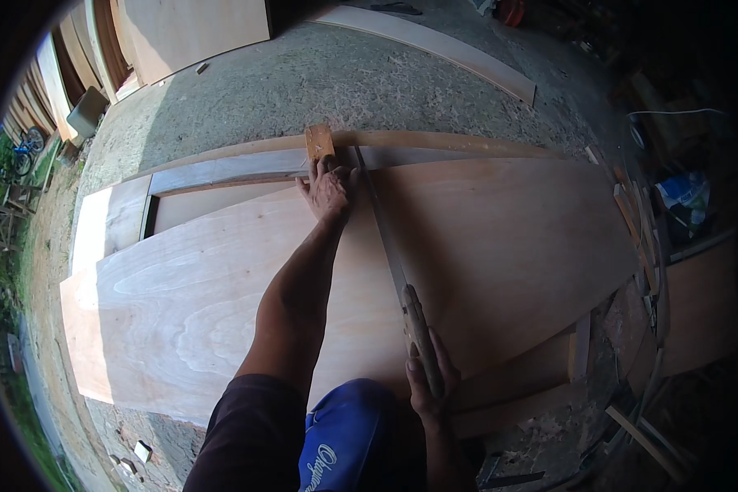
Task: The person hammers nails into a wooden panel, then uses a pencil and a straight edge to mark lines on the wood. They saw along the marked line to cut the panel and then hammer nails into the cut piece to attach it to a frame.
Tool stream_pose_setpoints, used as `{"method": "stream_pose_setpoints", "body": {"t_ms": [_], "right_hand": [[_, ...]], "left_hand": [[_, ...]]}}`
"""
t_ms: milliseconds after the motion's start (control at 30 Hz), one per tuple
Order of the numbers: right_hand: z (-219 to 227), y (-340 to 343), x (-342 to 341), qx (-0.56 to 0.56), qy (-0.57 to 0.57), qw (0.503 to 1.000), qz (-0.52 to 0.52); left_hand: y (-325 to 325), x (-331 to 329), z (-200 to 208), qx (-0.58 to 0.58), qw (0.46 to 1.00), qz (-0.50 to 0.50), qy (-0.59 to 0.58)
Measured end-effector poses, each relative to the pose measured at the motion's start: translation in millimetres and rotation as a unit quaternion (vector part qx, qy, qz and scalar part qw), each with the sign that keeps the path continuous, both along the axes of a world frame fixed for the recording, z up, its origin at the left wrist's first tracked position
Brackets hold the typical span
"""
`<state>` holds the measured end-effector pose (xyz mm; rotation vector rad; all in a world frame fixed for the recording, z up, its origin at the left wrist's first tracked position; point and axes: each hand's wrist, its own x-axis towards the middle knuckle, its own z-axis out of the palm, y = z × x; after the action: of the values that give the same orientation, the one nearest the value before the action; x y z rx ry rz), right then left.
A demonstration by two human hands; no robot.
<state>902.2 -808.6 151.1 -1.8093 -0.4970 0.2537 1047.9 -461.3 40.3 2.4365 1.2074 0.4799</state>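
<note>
Plywood right across the middle, a broad pale sheet point(197, 303) lying over a timber frame point(230, 170), left end bright in sunlight, right side down in shadow. Now to the saw point(398, 266), dead centre, long narrow blade point(377, 205) slanting away and a little leftward, over the sheet and out to the frame's far rail. Wrapped round its worn handle point(416, 318), low and right of centre: the right hand point(430, 381), closed on the wood. Up at the far edge, reaching well forward, the left hand point(330, 189), fingers bent over the near end of a small orange-brown block point(320, 141), just beside the blade; gripping or only pressing, impossible to tell. Blue-clad knee point(348, 426) tight to the near side. Out beyond, rough concrete point(344, 86), with a long board point(443, 45) lying on it and a big panel point(193, 37) upright at upper left. Loose wooden strips point(634, 225) bunched off to the right.
</note>
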Motion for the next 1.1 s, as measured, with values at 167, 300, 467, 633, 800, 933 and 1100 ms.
{"method": "stream_pose_setpoints", "body": {"t_ms": [167, 300, 467, 633, 800, 933, 1100], "right_hand": [[2.2, 2.9, 2.4, 0.008, -0.006, 1.000, 0.004], [0.9, 1.6, 3.1, -0.012, -0.020, 1.000, 0.013], [-1.7, -2.6, 3.7, 0.007, -0.063, 0.998, 0.010], [11.2, 10.8, 13.1, -0.012, 0.041, 0.999, 0.020], [8.7, 3.0, 11.4, 0.005, -0.052, 0.998, 0.030], [-4.0, -29.4, -3.1, -0.003, -0.038, 0.999, 0.023], [15.7, 22.2, 24.8, -0.037, 0.050, 0.998, 0.015]], "left_hand": [[-0.9, 0.6, 0.4, 0.005, 1.000, 0.000, -0.004], [-0.4, -0.1, -0.7, -0.002, 1.000, 0.005, 0.003], [-1.3, 1.0, 3.8, -0.004, 1.000, 0.000, 0.000], [-0.7, 0.0, -0.1, 0.007, 1.000, 0.006, 0.002], [1.4, -1.2, 0.1, 0.008, 1.000, 0.008, -0.001], [-0.3, 2.4, 2.5, 0.008, 1.000, 0.008, -0.001], [-4.3, -1.5, 8.5, -0.009, 1.000, 0.000, 0.007]]}}
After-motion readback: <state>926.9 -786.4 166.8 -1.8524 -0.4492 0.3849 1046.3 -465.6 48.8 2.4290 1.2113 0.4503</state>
